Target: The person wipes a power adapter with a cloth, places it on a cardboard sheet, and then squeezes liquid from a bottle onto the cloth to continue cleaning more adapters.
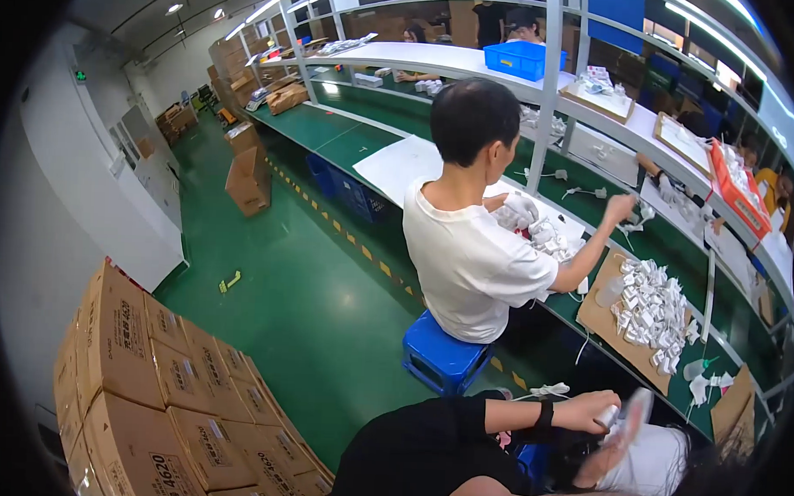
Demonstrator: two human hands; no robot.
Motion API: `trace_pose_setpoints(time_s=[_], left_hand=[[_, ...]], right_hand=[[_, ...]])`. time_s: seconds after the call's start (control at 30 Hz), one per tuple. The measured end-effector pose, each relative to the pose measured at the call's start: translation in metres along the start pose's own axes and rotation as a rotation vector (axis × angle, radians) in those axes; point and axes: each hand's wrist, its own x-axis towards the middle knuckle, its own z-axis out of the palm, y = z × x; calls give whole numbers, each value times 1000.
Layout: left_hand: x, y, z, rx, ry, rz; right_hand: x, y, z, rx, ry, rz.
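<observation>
My left hand (588,412), with a black band at the wrist, reaches in from the lower middle, closed around a small white charger-like piece (608,418). Beside it my right hand (606,461) is smeared by motion, so its fingers are unclear. A pale blurred streak (640,409) rises from it, which I cannot make out. Below both hands lies a white sheet or cloth (652,462). Past them, a pile of white chargers with cables (653,314) covers a cardboard sheet (597,314) on the green bench. A small bottle (695,369) stands near its closer end.
A co-worker in a white shirt (467,250) sits ahead on a blue stool (446,355), handling white parts. Stacked cartons (174,371) stand at lower left. An upright post (546,104) and a shelf with a blue bin (524,60) rise over the bench.
</observation>
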Motion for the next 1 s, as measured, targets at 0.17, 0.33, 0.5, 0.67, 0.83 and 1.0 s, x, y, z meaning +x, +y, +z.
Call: trace_pose_setpoints(time_s=[0.17,0.33,0.5,0.67,0.83,1.0], left_hand=[[0,-1,18,-189,30,-97],[-6,4,9,-229,15,-134],[-11,10,22,-21,79,98],[-2,18,-11,-189,-24,-241],[-1,9,-30,-628,-204,-756],[0,-4,-3,-1597,-31,-471]], right_hand=[[-5,-58,32,-129,-285,-386],[-24,-62,35,-240,-288,-426],[-8,-47,33,44,-258,-188],[-22,-26,20,95,-319,-246],[-31,-18,-1,542,-112,58],[-18,-63,21,495,90,-50]])
